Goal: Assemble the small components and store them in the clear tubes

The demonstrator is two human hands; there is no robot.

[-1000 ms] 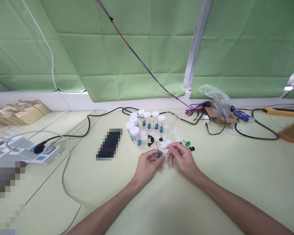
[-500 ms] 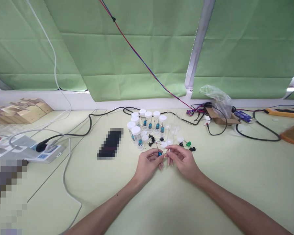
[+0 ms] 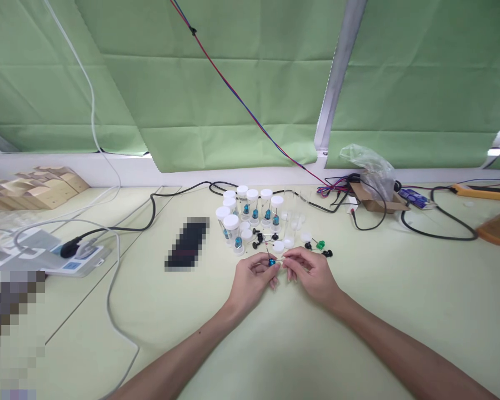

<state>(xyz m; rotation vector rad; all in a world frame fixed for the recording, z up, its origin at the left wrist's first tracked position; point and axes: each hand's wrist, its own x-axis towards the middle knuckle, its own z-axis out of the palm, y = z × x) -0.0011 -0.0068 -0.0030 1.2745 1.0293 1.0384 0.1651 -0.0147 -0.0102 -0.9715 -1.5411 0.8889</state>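
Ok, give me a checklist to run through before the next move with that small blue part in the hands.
1. Blue part pinched in left hand: ok.
2. Right hand on the part's thin lead: cannot tell, too small.
3. Capped vials upright behind the hands: ok.
4. Loose green part and black parts clear of the hands: ok.
5. Black cable away from the hands: ok.
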